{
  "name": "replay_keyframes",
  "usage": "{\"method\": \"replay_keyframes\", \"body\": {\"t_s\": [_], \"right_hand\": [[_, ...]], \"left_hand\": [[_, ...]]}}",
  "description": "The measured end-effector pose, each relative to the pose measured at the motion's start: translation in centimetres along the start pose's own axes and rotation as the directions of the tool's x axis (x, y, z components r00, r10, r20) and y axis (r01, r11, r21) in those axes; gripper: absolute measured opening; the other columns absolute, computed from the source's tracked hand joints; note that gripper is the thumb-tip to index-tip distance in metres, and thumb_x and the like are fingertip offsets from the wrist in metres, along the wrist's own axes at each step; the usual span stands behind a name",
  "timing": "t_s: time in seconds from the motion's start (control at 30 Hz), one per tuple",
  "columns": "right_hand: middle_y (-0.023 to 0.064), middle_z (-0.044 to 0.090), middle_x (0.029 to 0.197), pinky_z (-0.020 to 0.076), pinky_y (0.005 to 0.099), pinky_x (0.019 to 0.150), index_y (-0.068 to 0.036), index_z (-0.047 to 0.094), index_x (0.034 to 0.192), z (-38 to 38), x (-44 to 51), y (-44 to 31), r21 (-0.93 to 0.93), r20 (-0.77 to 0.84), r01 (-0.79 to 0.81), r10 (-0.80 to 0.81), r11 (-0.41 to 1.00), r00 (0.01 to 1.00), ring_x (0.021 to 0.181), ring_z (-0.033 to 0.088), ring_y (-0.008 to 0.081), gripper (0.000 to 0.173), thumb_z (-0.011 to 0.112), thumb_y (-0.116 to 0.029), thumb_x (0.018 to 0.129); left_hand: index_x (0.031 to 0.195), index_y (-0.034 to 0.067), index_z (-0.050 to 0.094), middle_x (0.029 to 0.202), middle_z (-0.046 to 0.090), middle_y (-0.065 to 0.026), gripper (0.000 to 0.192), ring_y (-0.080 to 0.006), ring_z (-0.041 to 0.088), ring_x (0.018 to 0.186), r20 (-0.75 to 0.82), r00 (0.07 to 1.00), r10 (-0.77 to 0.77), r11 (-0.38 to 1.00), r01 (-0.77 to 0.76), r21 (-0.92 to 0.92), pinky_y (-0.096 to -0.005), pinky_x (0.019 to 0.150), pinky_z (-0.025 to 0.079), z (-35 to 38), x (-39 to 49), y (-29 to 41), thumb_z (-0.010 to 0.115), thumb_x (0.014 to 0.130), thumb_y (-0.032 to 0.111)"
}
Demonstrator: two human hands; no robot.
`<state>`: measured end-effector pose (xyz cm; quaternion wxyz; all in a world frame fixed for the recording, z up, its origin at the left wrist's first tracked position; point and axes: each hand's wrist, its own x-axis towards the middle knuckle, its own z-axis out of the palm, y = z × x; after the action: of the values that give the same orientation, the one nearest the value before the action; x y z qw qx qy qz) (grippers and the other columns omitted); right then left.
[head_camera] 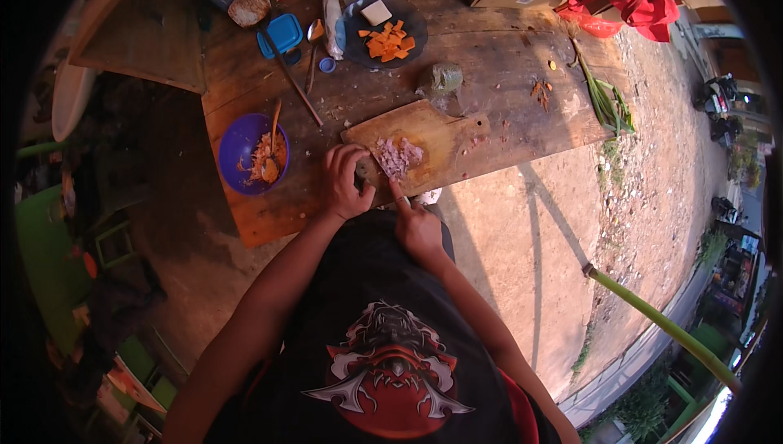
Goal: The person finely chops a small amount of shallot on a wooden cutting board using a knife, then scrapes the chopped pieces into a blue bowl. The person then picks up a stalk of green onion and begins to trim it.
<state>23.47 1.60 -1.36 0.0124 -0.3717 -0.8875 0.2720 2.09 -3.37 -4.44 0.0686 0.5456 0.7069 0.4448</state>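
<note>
Chopped shallot or onion [397, 156], pale purple, lies in a small heap on a wooden cutting board [437, 132]. At the board's left edge is my left hand [348, 181], its fingers curled and its thumb apart. My right hand [419, 221] is at the near edge, index finger extended to the heap and the other fingers curled. A thin edge, perhaps a knife blade [380, 166], runs between the hands; which hand holds it cannot be told. To the left, a purple bowl [226, 156] holds an orange shredded mix and a spoon [273, 132].
Beyond the board, a dark plate [419, 22] bears orange chunks [388, 41] and a pale block [376, 13]. A long-handled tool [290, 74] lies near a blue lid [281, 35]. Green stalks [605, 101] hang over the wooden table's [489, 86] right edge. A bamboo pole [664, 321] stands at the right.
</note>
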Motion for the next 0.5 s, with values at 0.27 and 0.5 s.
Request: {"method": "replay_keyframes", "body": {"t_s": [0.27, 0.5], "right_hand": [[0.0245, 0.073, 0.093, 0.0591, 0.0548, 0.062, -0.026, 0.037, 0.170, 0.19, 0.25, 0.30, 0.034, -0.036, -0.064, 0.066, 0.997, 0.997, 0.069, 0.073, 0.0431, 0.081, 0.062, -0.012, 0.094], [0.0244, 0.071, 0.085, 0.0581, 0.0567, 0.062, -0.025, 0.037, 0.170, 0.55, 0.87, 0.44, 0.053, -0.077, -0.050, 0.054, 0.997, 0.996, 0.067, 0.072, 0.0440, 0.076, 0.059, -0.012, 0.098]], "left_hand": [[0.128, 0.008, 0.061, 0.117, 0.063, -0.0147, 0.059, -0.0429, 0.055, 0.120, -0.008, 0.999, -0.039, 0.999, 0.039, 0.010, -0.0557, 0.109, 0.043, 0.12, -0.48, -0.38, 0.069, 0.070, 0.012], [0.129, 0.009, 0.060, 0.111, 0.062, -0.0132, 0.060, -0.0410, 0.056, 0.117, 0.004, 0.999, -0.041, 0.999, 0.041, 0.007, -0.0556, 0.108, 0.041, 0.41, -0.72, -0.65, 0.071, 0.070, 0.012]]}}
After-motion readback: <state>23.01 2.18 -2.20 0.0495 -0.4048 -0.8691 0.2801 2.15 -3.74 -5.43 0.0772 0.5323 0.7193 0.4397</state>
